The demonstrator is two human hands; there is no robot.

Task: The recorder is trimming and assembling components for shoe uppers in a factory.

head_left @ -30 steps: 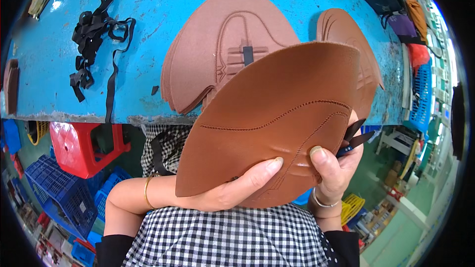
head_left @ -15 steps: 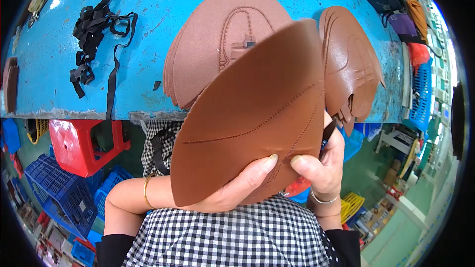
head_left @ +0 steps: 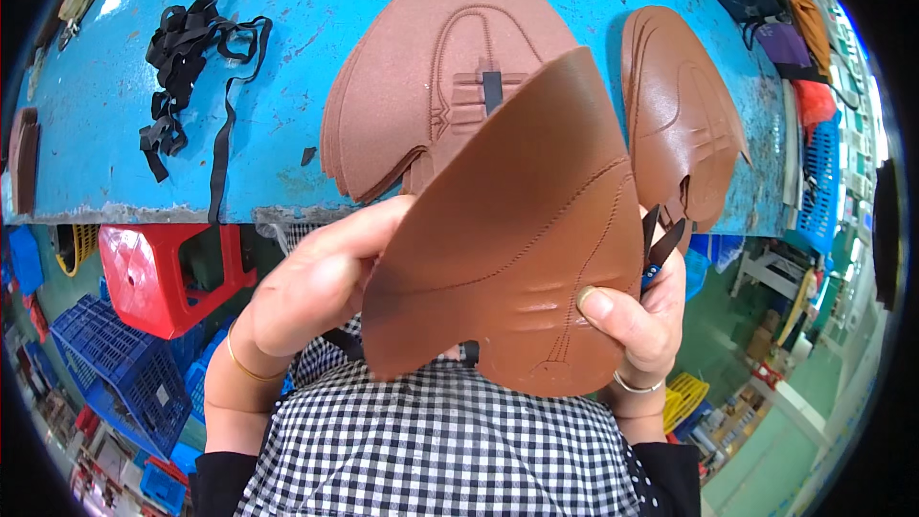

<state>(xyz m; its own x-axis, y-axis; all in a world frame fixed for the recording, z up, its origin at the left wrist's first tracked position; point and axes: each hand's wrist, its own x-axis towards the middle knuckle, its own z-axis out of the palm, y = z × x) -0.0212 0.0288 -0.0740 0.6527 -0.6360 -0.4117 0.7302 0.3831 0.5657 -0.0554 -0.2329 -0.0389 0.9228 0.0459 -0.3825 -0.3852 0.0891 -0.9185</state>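
A brown leather piece (head_left: 517, 220) with stitched curved lines and pressed ridges is held up in front of me, its lower edge notched. My right hand (head_left: 646, 321) grips its right side, thumb on the smooth face. Small thread snips (head_left: 661, 244) with dark blades stick out from that same hand. My left hand (head_left: 321, 278) is curled at the piece's left edge; its fingertips are hidden behind the leather. Beyond lies a stack of similar pieces (head_left: 402, 48), fuzzy side up, with a short black strip (head_left: 492, 93) on the top one.
More brown pieces (head_left: 670, 96) lie smooth side up at the right of the blue table (head_left: 287, 0). Tangled black elastic tape (head_left: 182, 62) trails over the table's near edge at left. A red stool (head_left: 158, 273) and blue crates (head_left: 120, 364) stand below left.
My left hand has moved up and left, its thumb off the leather's face and its fingers behind it. The piece has shifted right and tilted, now showing its notched lower edge.
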